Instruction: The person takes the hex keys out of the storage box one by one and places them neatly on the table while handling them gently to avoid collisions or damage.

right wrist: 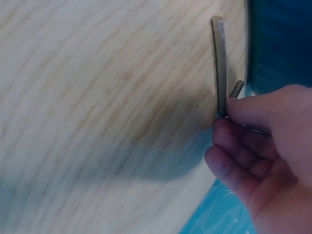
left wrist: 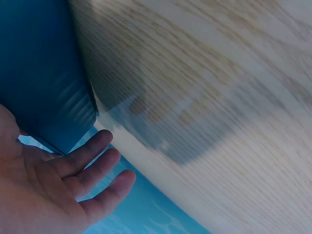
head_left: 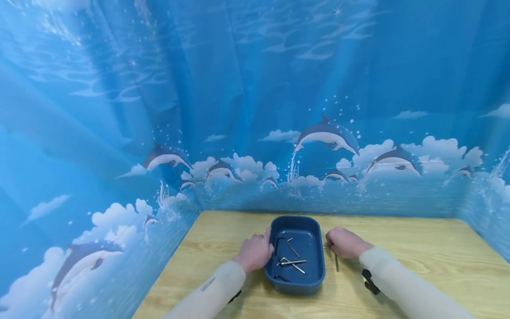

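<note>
Head view puts the hex key (right wrist: pixel 221 68) just right of the blue tray (head_left: pixel 296 289), at the wooden tabletop (head_left: pixel 418 239), with the right hand (head_left: pixel 347 243) pinching it between thumb and fingers near the bend; whether the metal touches the wood I cannot tell. The left hand (head_left: pixel 256 251) rests against the tray's left side, three fingers loose and apart, curled round nothing that shows. The likeliest trouble, I judge, is the grip: only fingertips hold the hex key, close to its corner, so the long arm hangs out unsupported and the thin metal could swivel or slip if knocked. The short arm lies near the tray's right wall, so a move leftward without enough lift could catch there and nudge the tray, which the left hand seems to steady only lightly. Inside, several loose keys (head_left: pixel 294 262) lie scattered, some crossed, and another bent piece dropped among them might hook on one. As for direction, the hex key's long axis runs roughly near to far, its bare free end pointing to the near side; the short arm turns off at the bend and points left, toward the tray.
</note>
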`<state>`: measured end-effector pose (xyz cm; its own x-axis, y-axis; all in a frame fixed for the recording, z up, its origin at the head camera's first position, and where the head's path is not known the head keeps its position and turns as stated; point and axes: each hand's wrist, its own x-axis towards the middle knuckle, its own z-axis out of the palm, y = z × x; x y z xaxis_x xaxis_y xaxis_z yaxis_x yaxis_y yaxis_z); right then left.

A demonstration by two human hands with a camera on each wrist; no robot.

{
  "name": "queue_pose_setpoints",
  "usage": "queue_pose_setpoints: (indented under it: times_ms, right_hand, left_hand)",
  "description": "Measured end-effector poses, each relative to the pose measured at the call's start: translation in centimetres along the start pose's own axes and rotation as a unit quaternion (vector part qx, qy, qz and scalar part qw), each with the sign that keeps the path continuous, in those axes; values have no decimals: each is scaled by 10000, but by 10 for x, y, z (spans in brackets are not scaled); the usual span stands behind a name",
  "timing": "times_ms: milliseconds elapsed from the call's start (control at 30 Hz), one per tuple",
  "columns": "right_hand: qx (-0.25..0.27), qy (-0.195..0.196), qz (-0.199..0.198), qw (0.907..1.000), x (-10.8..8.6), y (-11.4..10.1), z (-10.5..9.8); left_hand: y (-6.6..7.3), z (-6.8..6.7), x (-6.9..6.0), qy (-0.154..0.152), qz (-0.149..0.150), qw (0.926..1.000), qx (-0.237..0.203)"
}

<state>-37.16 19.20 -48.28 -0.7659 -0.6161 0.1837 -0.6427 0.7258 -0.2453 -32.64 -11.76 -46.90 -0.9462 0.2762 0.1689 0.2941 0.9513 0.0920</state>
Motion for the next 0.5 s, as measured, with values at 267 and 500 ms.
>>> queue_pose_setpoints:
  times_ms: [267,500]
  right_hand:
    - [195,-157,422,9988,-1,-2,2]
    - [213,-180,688,9972,-1,-3,-2]
  left_hand:
    - [-1,2,-3,-111,-44,9999,-18]
    - [0,1,0,-100,-37,9999,-17]
